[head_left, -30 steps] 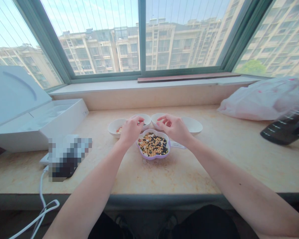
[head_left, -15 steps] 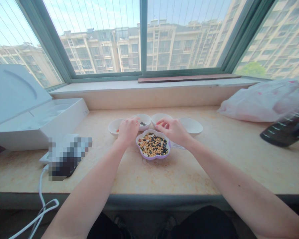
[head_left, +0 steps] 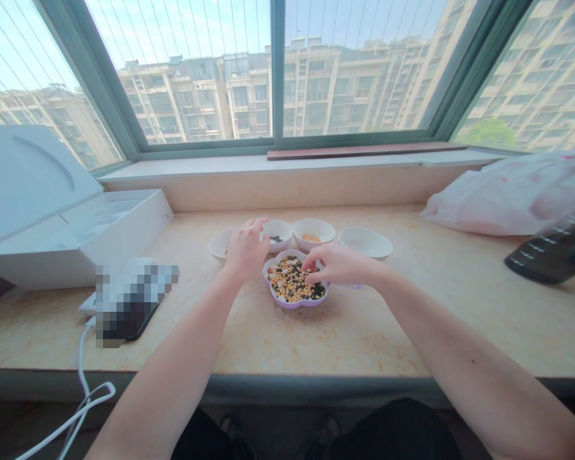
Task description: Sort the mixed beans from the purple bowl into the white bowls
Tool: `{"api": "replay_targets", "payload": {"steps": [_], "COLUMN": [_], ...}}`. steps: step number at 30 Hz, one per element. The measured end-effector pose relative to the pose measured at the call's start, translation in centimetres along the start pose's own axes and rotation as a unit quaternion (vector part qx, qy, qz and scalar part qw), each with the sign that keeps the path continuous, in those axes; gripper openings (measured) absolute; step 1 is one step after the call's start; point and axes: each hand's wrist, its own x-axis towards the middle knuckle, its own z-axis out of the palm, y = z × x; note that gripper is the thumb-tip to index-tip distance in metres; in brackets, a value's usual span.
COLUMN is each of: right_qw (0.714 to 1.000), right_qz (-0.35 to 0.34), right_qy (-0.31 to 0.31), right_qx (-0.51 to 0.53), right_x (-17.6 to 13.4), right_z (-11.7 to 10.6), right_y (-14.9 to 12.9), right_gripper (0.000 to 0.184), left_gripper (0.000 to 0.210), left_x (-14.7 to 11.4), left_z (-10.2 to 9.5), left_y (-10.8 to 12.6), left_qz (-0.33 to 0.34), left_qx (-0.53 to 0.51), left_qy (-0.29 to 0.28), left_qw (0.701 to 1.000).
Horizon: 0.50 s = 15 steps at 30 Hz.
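A purple-rimmed, flower-shaped bowl [head_left: 296, 305] sits in the middle of the counter, filled with mixed yellow and black beans and a few pale flat pieces. My right hand [head_left: 340, 263] reaches over its right side, thumb and fingers curved and apart, fingertips just above the beans. Behind it stand small white bowls in a row. My left hand [head_left: 248, 248] hovers with parted fingers between the leftmost bowl [head_left: 216, 245], which it partly covers, and the bowl of dark beans [head_left: 282, 227]. Yellow beans lie in the third bowl [head_left: 313, 226]; nothing shows inside the rightmost bowl [head_left: 365, 240].
On the left are an open white box [head_left: 138, 220], a blurred-out dark phone-like object [head_left: 134, 316] and a white cable [head_left: 80, 358]. A plastic bag [head_left: 503, 198] and a dark ridged container [head_left: 546, 255] stand right. The window sill [head_left: 196, 166] runs along the back.
My right hand has moved from the third white bowl toward me, over the flower-shaped bowl, uncovering the yellow beans behind. My left hand stays nearly in place, its fingers slightly more spread.
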Motion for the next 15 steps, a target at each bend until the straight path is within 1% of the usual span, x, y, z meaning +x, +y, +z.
{"api": "replay_targets", "payload": {"steps": [2,7,12,15], "right_qw": [1.0,0.998,0.997,0.997], "right_qz": [-0.011,-0.048,-0.054,-0.058], "right_qy": [0.0,0.017,0.026,0.021], "right_qx": [-0.005,0.025,0.058,0.053], "right_x": [-0.1,0.1,0.3,0.3], "right_z": [0.1,1.0,1.5,1.4], "right_y": [-0.1,0.4,0.8,0.6], "right_gripper": [0.02,0.009,0.007,0.008], "left_gripper": [0.041,0.038,0.04,0.039], "left_x": [0.1,0.2,0.1,0.1], "left_z": [-0.2,-0.6,-0.4,-0.3], "left_y": [0.0,0.1,0.3,0.3], "left_qz": [-0.003,-0.005,-0.005,-0.006], "left_qx": [-0.013,-0.038,-0.049,-0.052], "left_qy": [0.01,0.02,0.014,0.014], "left_qw": [1.0,0.999,0.999,0.999]}}
